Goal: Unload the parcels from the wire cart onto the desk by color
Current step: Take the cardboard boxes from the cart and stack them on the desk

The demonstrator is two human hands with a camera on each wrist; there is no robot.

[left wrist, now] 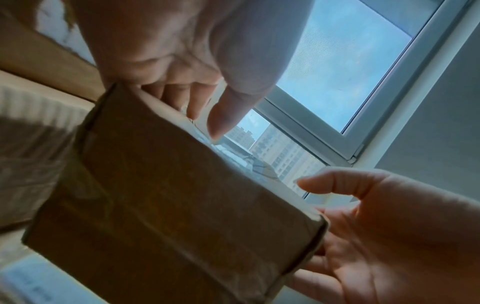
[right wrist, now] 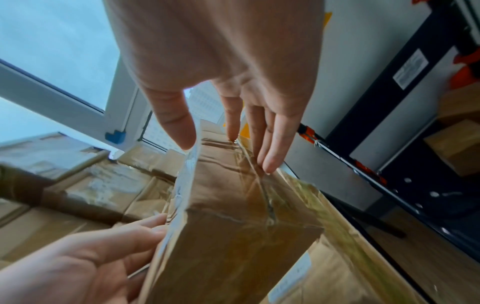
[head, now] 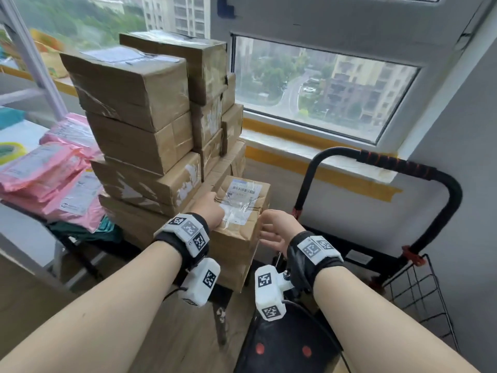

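A small brown box (head: 242, 211) with a white shipping label sits at the front right of the brown box stack (head: 145, 125) on the desk. My left hand (head: 212, 208) holds its left edge, thumb on top and fingers curled against the side (left wrist: 200, 115). My right hand (head: 271, 230) is at the box's right end with straight fingers (right wrist: 267, 160) along the side and the thumb at the top edge. The box (right wrist: 233, 226) rests on a larger brown box (head: 236, 267). The wire cart (head: 419, 286) stands to the right, with brown boxes (right wrist: 457, 144) still inside.
Pink mailer bags (head: 53, 179) lie piled on the desk left of the brown stack, over green ones (head: 80, 232). A tape roll (head: 10, 152) sits at far left. The cart's black handle (head: 403, 165) rises near the window wall. A black stool (head: 285, 351) is below my arms.
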